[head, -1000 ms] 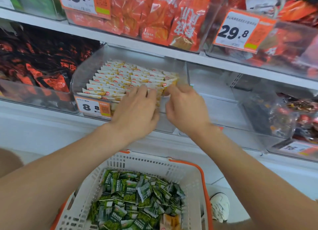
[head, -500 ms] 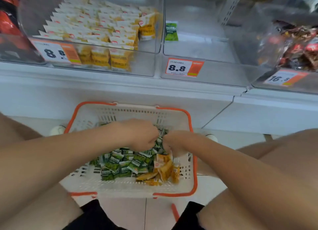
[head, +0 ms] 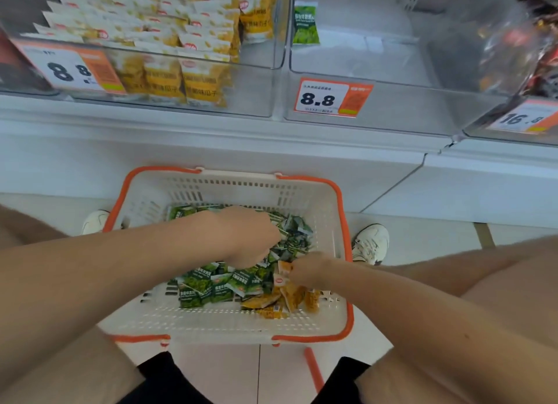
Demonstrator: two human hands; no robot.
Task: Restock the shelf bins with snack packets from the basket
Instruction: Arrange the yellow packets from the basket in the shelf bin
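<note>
Seeming pinch: right hand [head: 308, 269] on yellow packet [head: 282, 273], left hand [head: 246, 237] now farther off.

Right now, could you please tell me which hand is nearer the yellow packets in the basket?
Right. The right hand touches the yellow packets at their top edge; the left hand sits farther back and left, among the green packets.

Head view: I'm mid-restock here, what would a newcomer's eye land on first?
The white basket with its orange rim sits on the floor, holding a heap of green packets and a few orange-yellow packets at its right, with the left hand and right hand down among them. Above, the middle bin is nearly bare, with one lone green packet at its back left, beside the left bin packed with yellow rows.
</note>
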